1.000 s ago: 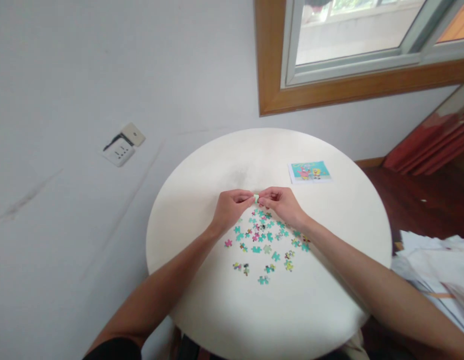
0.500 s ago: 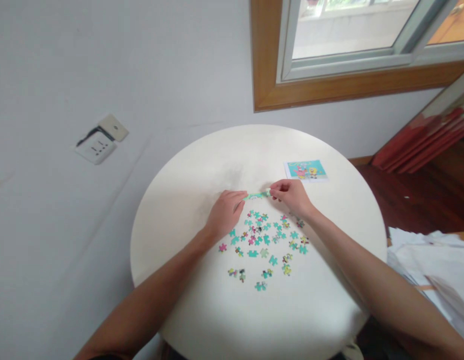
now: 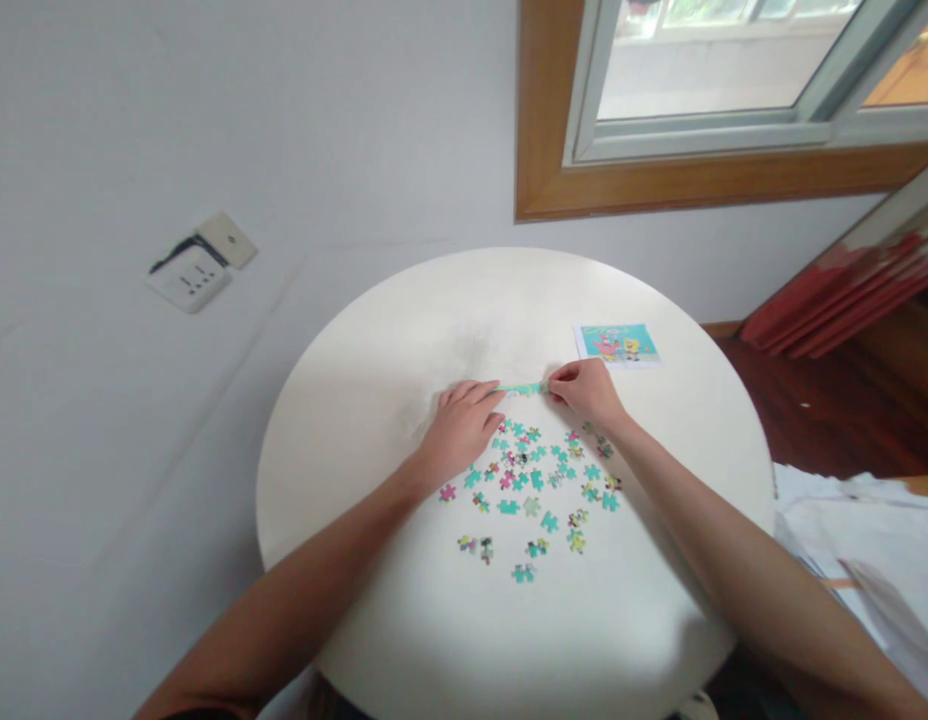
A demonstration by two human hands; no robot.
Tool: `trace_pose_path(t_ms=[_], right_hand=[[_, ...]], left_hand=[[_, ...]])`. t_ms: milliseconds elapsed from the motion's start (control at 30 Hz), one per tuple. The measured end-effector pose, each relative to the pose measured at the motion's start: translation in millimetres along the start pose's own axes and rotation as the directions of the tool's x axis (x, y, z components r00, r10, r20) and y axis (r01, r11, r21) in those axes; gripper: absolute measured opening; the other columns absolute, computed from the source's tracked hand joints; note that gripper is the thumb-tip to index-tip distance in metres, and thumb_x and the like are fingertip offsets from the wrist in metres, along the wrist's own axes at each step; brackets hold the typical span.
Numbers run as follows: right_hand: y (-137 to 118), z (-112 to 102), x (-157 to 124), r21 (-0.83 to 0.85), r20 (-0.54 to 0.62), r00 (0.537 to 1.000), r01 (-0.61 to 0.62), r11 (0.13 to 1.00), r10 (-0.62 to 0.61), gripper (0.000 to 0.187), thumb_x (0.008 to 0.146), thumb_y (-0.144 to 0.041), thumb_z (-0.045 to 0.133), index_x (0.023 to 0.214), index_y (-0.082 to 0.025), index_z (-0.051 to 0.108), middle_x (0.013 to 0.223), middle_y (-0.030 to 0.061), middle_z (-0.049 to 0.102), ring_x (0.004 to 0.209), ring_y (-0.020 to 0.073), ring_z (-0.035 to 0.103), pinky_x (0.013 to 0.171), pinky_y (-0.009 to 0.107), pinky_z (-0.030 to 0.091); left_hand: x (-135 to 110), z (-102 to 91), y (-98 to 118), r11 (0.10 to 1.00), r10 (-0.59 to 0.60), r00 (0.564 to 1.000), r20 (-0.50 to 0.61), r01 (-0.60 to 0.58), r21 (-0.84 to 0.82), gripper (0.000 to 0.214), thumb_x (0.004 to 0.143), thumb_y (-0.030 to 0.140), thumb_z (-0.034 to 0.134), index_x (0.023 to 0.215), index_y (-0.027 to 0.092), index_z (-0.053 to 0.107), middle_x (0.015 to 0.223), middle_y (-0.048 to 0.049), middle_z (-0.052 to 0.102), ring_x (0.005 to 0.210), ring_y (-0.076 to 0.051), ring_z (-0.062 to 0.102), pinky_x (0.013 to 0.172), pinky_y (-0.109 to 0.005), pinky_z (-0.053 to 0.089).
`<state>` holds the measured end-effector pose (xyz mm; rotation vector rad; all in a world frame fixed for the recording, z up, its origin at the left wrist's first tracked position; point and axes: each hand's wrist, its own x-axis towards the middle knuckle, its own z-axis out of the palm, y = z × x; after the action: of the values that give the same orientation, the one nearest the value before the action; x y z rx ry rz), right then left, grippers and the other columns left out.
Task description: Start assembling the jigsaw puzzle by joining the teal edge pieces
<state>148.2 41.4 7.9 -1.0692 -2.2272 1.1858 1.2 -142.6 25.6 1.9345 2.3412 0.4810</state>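
Teal puzzle strip (image 3: 524, 389) lies between left fingers (image 3: 483, 389) and right fingers (image 3: 564, 374).

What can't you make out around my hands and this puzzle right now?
In the head view:
Puzzle strip, left end: covered by the left hand.
Its right end: covered by the right hand.
Loose pieces, printed details: too small and blurry.
Paper pile: cut off by the right edge.
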Motion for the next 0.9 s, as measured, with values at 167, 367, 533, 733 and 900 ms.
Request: trace_pose_path(t_ms=[167,367,533,733,900], right_hand=[[-4,0,-1,0.004,0.001,1.000,-0.021,1.000,0.021,0.015,0.069,-0.018,0.061,0.065,-0.013,0.075,0.054,0.0052,0.067,0.048,0.0142,0.058,0.047,0.023,0.040],[-1,0,0,0.083,0.032,0.999,-0.027,0.996,0.024,0.014,0.070,-0.019,0.063,0.065,-0.013,0.074,0.056,0.0054,0.069,0.049,0.0141,0.059,0.047,0.022,0.042],[-5,0,1,-0.033,0.020,0.999,-0.032,0.999,0.033,0.015,0.070,-0.017,0.062,0.064,-0.014,0.075,0.053,0.0048,0.067,0.047,0.0147,0.059,0.048,0.023,0.042],[-13,-1,-1,-0.128,-0.018,1.000,-0.020,0.992,0.018,0.013,0.070,-0.016,0.063,0.064,-0.014,0.074,0.050,0.0038,0.066,0.049,0.0153,0.060,0.053,0.025,0.044],[-12,1,-1,-0.131,-0.024,1.000,0.000,0.991,-0.003,0.011,0.071,-0.016,0.064,0.066,-0.014,0.073,0.050,0.0037,0.065,0.049,0.0157,0.061,0.054,0.025,0.045]], left_hand=[[0,-0.9,0,1.000,-0.004,1.000,0.012,0.004,-0.003,0.034,0.097,0.029,0.051,0.129,0.025,0.061,0.141,-0.0058,0.057,0.128,-0.027,0.046,0.104,-0.045,0.035],[-1,-1.6,0,1.000,0.004,1.000,0.005,-0.004,-0.010,0.034,0.096,0.028,0.052,0.129,0.025,0.061,0.141,-0.0057,0.056,0.128,-0.027,0.046,0.104,-0.045,0.035],[-1,-2.3,1,1.000,0.000,1.000,0.008,0.001,-0.022,0.034,0.096,0.028,0.052,0.129,0.024,0.061,0.141,-0.0056,0.057,0.128,-0.027,0.046,0.104,-0.045,0.034],[0,-3.1,2,1.000,0.002,1.000,0.010,-0.002,-0.012,0.034,0.096,0.027,0.052,0.129,0.024,0.061,0.141,-0.0057,0.057,0.128,-0.027,0.046,0.104,-0.044,0.035],[0,-3.2,2,0.999,-0.012,1.000,0.014,0.012,-0.034,0.034,0.095,0.027,0.052,0.128,0.024,0.062,0.141,-0.0058,0.057,0.128,-0.027,0.046,0.105,-0.044,0.035]])
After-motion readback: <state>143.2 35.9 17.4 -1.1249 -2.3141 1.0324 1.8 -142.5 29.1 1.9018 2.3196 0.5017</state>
